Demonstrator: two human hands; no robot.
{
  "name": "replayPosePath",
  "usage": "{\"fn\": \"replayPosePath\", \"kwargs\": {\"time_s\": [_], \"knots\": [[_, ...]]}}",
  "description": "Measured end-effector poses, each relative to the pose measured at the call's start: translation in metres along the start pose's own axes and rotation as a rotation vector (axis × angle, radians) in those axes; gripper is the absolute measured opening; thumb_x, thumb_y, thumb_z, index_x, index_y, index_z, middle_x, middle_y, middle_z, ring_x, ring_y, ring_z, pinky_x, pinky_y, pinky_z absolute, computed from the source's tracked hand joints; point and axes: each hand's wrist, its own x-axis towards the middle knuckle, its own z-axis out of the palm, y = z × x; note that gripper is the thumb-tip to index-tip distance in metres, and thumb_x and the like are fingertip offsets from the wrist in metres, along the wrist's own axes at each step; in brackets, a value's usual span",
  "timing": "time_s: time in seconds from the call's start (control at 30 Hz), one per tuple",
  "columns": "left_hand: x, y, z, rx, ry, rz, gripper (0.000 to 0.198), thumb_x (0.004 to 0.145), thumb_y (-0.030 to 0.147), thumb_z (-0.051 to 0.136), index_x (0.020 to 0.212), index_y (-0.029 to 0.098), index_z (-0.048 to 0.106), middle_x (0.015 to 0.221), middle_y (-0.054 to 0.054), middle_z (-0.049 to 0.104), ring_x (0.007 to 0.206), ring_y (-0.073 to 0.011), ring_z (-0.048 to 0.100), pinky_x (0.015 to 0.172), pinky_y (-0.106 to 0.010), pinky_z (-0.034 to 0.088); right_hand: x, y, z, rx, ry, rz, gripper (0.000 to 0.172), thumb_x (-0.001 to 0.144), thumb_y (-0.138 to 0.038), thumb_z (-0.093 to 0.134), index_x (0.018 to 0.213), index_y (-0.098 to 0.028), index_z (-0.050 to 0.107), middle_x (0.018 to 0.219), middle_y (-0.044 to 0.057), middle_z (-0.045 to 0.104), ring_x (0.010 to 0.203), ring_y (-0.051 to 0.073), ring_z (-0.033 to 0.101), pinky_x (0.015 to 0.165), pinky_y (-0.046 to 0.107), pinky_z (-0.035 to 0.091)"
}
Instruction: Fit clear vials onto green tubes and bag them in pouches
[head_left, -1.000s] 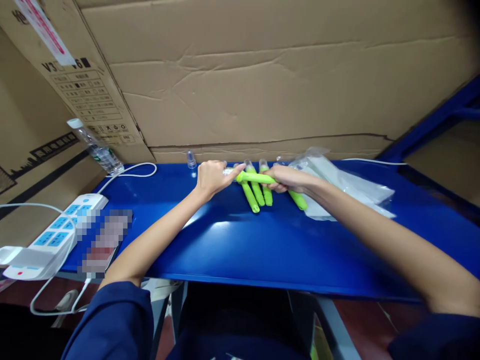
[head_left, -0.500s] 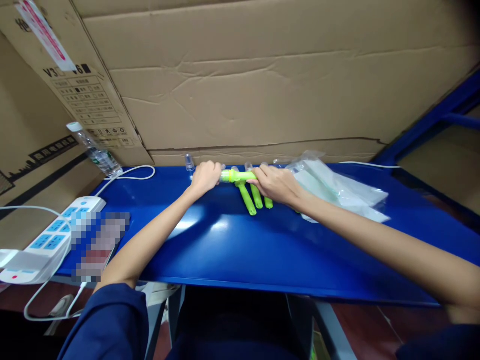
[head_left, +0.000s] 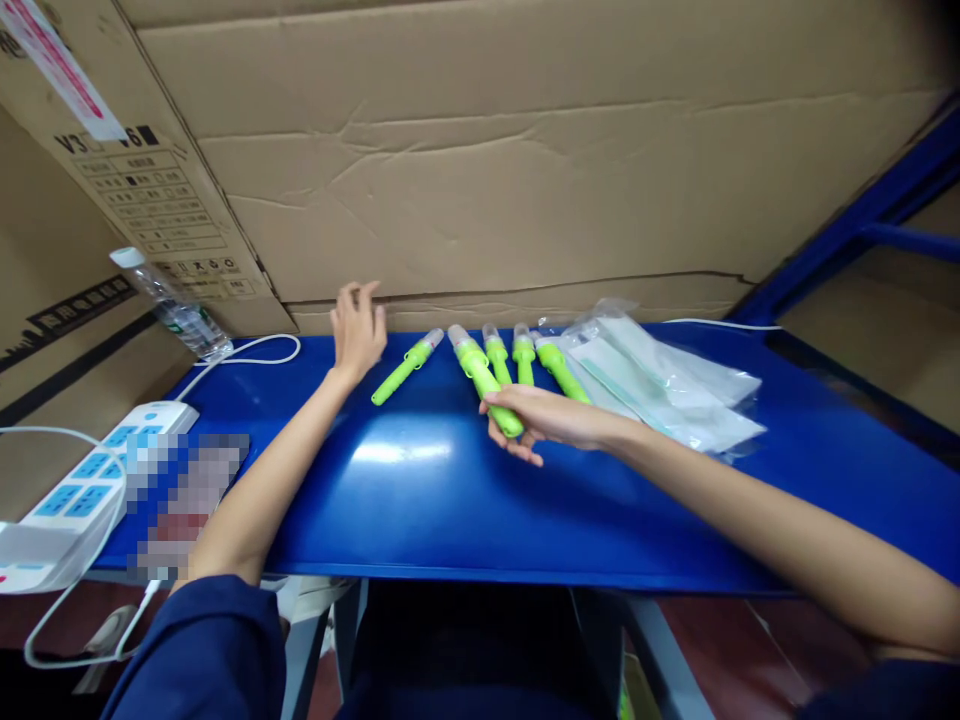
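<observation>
Head view: five green tubes (head_left: 484, 375) with clear caps lie in a row near the far edge of the blue surface (head_left: 450, 500). The right hand (head_left: 536, 420) has its grip loose, fingertips touching the near end of the second tube from the left. The left hand (head_left: 358, 328) is released and open at the far edge, beside the leftmost tube (head_left: 405, 367). Clear plastic bags (head_left: 660, 385) lie toward the far right corner. A water bottle (head_left: 169, 305) leans at the far left corner; one power strip (head_left: 82, 480) sits at the left edge. The cardboard box (head_left: 135, 170) reads "V3".

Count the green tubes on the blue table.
5: one beside the left hand, one under the right hand, three toward the plastic bags. More may hide beneath those.
</observation>
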Motion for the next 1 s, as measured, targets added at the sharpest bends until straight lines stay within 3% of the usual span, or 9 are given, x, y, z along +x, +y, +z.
{"fn": "replayPosePath", "kwargs": {"time_s": [0.07,0.17,0.4,0.5,0.57,0.67,0.73,0.83,1.0], "knots": [[-0.002,-0.025,0.006,0.018,-0.075,-0.13,0.043,0.099,0.043,0.049,0.137,0.023,0.056,0.135,-0.021,0.049,0.131,-0.0381,0.051,0.106,-0.057,0.043,0.005,0.002,0.014,-0.136,0.05,0.017,0.023,0.107,-0.037,0.034,0.092,-0.021,0.042,0.058,-0.001,0.06,0.039,0.011,0.05,0.034,0.02,0.041],[-0.007,-0.05,0.019,-0.051,-0.189,-0.157,0.042,0.095,0.034,0.058,0.134,0.021,0.058,0.133,-0.019,0.048,0.13,-0.0354,0.054,0.111,-0.054,0.043,0.023,-0.001,0.03,-0.379,0.117,0.093,0.038,0.108,-0.036,0.028,0.077,-0.021,0.044,0.047,0.0,0.055,0.032,0.009,0.042,0.032,0.02,0.035],[-0.002,-0.051,0.032,-0.082,-0.327,-0.071,0.03,0.093,0.022,0.057,0.121,0.015,0.064,0.123,-0.018,0.051,0.115,-0.0299,0.064,0.108,-0.048,0.05,0.061,-0.02,0.038,-0.715,0.092,0.171,0.058,0.103,-0.058,0.04,0.069,-0.017,0.062,0.047,0.006,0.056,0.042,0.016,0.051,0.046,0.031,0.044],[0.004,-0.047,0.03,0.009,-0.367,-0.065,0.031,0.094,0.023,0.054,0.122,0.014,0.064,0.12,-0.019,0.053,0.113,-0.0317,0.063,0.107,-0.05,0.051,0.054,-0.03,0.016,-0.898,0.3,0.135,0.056,0.103,-0.058,0.04,0.082,-0.016,0.069,0.062,0.013,0.066,0.062,0.025,0.067,0.059,0.037,0.054],[0.007,-0.047,0.027,0.057,-0.409,-0.049,0.034,0.094,0.022,0.053,0.125,0.014,0.063,0.121,-0.02,0.053,0.112,-0.0321,0.064,0.105,-0.049,0.051,0.043,-0.032,-0.01,-1.129,0.598,0.086,0.046,0.106,-0.042,0.036,0.1,-0.012,0.071,0.087,0.019,0.074,0.088,0.031,0.074,0.077,0.041,0.057],[0.013,-0.051,0.017,0.129,-0.5,0.037,0.044,0.091,0.014,0.051,0.133,0.015,0.061,0.124,-0.019,0.056,0.108,-0.03,0.067,0.101,-0.043,0.053,0.028,-0.017,-0.054,-1.259,0.832,0.187,0.041,0.1,-0.026,0.048,0.134,-0.004,0.055,0.131,0.03,0.064,0.119,0.041,0.065,0.093,0.051,0.052],[0.017,-0.056,0.008,0.163,-0.555,0.116,0.047,0.091,0.012,0.05,0.136,0.018,0.06,0.125,-0.017,0.059,0.107,-0.0291,0.068,0.097,-0.041,0.053,0.024,0.0,-0.076,-1.277,0.813,0.261,0.053,0.095,-0.033,0.059,0.139,-0.006,0.05,0.134,0.029,0.062,0.121,0.043,0.063,0.093,0.051,0.052],[0.019,-0.065,-0.005,0.132,-0.565,0.181,0.039,0.095,0.02,0.052,0.133,0.023,0.063,0.119,-0.013,0.068,0.107,-0.0279,0.069,0.092,-0.036,0.053,0.024,0.023,-0.092,-1.246,0.807,0.227,0.049,0.098,-0.035,0.054,0.139,-0.009,0.047,0.131,0.026,0.064,0.118,0.038,0.065,0.089,0.044,0.053],[0.009,-0.057,-0.013,-0.122,-0.333,0.054,0.032,0.095,0.036,0.065,0.123,0.022,0.067,0.09,-0.004,0.076,0.084,-0.0194,0.072,0.078,-0.026,0.052,0.019,0.029,-0.094,-1.166,0.839,-0.087,0.047,0.099,-0.038,0.051,0.134,-0.008,0.049,0.119,0.022,0.068,0.108,0.034,0.068,0.087,0.04,0.052]]}}
